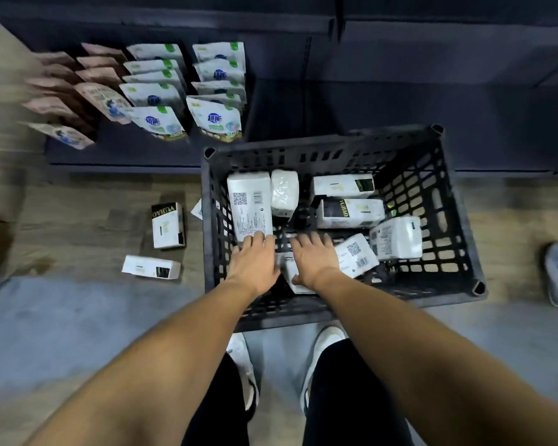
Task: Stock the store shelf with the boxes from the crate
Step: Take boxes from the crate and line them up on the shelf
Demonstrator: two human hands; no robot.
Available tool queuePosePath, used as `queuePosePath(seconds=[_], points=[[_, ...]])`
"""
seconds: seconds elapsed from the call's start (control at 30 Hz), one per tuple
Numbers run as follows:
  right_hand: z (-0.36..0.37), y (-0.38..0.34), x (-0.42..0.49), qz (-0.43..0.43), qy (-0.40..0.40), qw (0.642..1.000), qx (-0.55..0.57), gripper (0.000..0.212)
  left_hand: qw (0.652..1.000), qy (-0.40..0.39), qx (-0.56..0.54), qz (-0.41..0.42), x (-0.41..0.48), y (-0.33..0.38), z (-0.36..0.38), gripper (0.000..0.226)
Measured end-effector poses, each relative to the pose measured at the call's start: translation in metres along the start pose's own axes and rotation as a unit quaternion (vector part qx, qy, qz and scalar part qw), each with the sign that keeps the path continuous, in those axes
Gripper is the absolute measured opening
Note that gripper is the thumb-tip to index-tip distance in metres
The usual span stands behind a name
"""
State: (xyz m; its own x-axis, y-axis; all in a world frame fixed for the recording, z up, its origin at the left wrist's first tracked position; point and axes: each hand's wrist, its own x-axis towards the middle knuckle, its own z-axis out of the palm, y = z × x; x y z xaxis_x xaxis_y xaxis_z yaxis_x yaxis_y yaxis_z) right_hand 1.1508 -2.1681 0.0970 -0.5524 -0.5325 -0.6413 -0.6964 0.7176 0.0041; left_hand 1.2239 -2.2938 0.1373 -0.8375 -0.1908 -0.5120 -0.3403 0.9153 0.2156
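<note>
In the crate (457, 201) below the shelf (400, 107), the left hand (255, 263) rests straight-fingered on a tall box (248, 201). The right hand (313, 259) spreads over a smaller box (298, 283). Neither grips yet; they seem to be picking which to lift.

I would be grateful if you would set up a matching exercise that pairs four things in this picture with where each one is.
Things
1. green-and-white pouches
2. black crate
3. two stray boxes
4. left hand

Places
A. on the floor, left of the crate
B. inside the crate, resting on a box with a QR code
C. in rows on the dark shelf
D. on the floor, in front of the shelf

Pairs: 1-C, 2-D, 3-A, 4-B.
</note>
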Motion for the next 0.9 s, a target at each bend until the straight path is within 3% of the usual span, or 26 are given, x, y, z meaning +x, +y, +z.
queuePosePath(seconds=[0.17, 0.33, 0.9], points=[[0.014, -0.001, 0.012, 0.045, -0.075, 0.996, -0.017, 0.072, 1.0, -0.003, -0.002, 0.014, 0.008, -0.008, 0.01, 0.05], [0.003, 0.002, 0.0, 0.064, -0.056, 0.996, 0.001, 0.059, 1.0, 0.006, -0.011, 0.025, 0.004, -0.008, -0.003, 0.047], [-0.202, 0.025, -0.193, 0.058, 0.174, 0.981, 0.056, 0.055, 0.998, 0.049, 0.026, 0.021, -0.122, 0.026, -0.212, 0.047]])
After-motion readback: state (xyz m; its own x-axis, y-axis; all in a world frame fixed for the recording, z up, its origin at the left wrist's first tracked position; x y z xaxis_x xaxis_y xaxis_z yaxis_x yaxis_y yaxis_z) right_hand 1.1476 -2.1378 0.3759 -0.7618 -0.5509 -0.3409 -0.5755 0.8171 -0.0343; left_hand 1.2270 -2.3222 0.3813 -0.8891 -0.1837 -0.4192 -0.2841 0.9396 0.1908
